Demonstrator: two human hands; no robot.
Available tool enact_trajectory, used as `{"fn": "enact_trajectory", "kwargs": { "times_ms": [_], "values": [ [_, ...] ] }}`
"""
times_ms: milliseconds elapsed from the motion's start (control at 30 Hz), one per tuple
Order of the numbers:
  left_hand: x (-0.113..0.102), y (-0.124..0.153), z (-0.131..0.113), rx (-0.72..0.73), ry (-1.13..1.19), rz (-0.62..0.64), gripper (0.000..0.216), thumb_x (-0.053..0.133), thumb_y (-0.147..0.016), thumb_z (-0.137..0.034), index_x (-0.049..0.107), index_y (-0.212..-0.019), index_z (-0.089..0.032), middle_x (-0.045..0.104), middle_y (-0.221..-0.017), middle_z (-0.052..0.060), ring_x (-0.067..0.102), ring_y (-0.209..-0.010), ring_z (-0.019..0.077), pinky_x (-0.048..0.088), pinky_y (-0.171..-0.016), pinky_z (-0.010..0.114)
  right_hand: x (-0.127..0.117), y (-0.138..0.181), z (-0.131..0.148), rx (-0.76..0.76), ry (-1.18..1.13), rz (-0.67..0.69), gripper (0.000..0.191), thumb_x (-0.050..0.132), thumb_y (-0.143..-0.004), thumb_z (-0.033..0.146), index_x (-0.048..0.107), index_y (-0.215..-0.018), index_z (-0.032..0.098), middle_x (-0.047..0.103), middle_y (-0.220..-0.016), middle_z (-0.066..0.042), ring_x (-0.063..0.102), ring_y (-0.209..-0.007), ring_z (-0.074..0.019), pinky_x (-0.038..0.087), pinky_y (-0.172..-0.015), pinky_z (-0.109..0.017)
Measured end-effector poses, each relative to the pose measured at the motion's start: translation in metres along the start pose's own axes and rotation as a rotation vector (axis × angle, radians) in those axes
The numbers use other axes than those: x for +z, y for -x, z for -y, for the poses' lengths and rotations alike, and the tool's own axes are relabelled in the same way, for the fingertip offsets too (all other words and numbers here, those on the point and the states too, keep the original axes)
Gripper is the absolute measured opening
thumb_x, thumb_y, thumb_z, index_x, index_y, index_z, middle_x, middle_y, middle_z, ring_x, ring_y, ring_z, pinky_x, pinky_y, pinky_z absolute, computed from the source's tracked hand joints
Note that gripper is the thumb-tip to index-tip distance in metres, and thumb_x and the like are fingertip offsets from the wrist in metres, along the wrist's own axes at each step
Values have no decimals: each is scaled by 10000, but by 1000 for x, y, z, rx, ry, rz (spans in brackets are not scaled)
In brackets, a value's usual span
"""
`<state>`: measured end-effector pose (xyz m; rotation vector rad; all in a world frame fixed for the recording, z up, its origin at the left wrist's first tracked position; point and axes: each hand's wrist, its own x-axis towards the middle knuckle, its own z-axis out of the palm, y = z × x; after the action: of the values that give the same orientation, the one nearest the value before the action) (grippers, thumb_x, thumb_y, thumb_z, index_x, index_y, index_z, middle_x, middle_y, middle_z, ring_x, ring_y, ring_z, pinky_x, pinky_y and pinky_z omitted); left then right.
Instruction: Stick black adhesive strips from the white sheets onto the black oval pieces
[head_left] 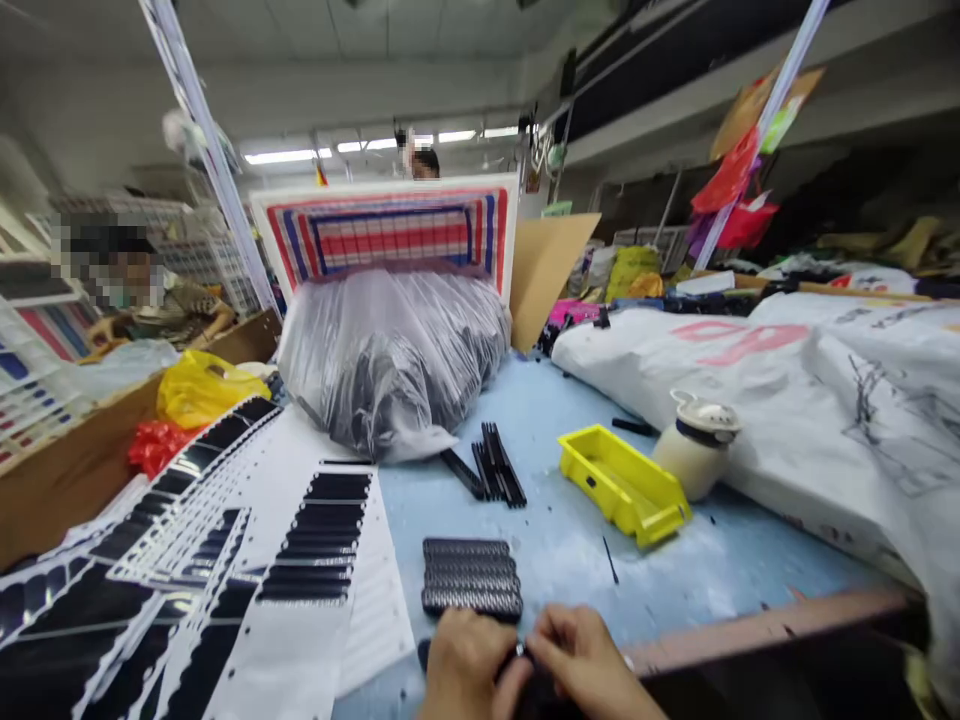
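Note:
Near the table's front edge, my left hand (466, 662) and my right hand (581, 655) are close together with fingers pinched. Both hold a dark piece (537, 690), mostly hidden by the fingers; a small shiny spot shows between them. A black end of something pokes out to the left of my left hand. Just beyond my fingers lies a neat block of black textured strips (471, 577), side by side. Farther back are several loose narrow black strips (499, 466), partly stacked.
White sheets (375, 600) carrying glossy black strips cover the left. A large clear bag (397, 350) of dark items stands at the back. On the right are a yellow bin (626, 483), a cream lidded cup (694, 450) and white sacks (750, 380). A person (161, 290) sits far left.

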<state>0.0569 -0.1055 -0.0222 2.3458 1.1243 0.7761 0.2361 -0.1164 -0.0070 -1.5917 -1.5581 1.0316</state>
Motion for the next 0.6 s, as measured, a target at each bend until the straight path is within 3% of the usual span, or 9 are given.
{"fn": "enact_trajectory", "kwargs": {
  "times_ms": [67, 133, 600],
  "values": [
    [3, 1, 0, 37, -55, -132, 52, 702, -790, -209, 716, -841, -208, 739, -781, 55, 658, -735, 254, 502, -680, 406, 1, -1, 9, 70, -153, 21, 342, 647, -720, 455, 502, -565, 187, 477, -458, 63, 451, -408, -88, 361, -425, -221],
    [2, 0, -1, 82, -65, -179, 84, 692, -775, -183, 721, -849, -211, 743, -760, 39, 650, -695, 236, 468, -644, 371, 0, -1, 16, 97, -224, 21, 329, 650, -689, 460, 525, -562, 183, 474, -455, 63, 440, -397, -83, 347, -425, -220],
    [-11, -1, -7, 117, -48, -185, 51, 709, -812, -227, 714, -853, -196, 743, -744, 39, 653, -669, 226, 453, -624, 347, 3, -4, 20, 190, -287, 61, 236, 679, -591, 383, 567, -530, 184, 516, -436, 40, 434, -369, -83, 334, -377, -217]
  ]
}}
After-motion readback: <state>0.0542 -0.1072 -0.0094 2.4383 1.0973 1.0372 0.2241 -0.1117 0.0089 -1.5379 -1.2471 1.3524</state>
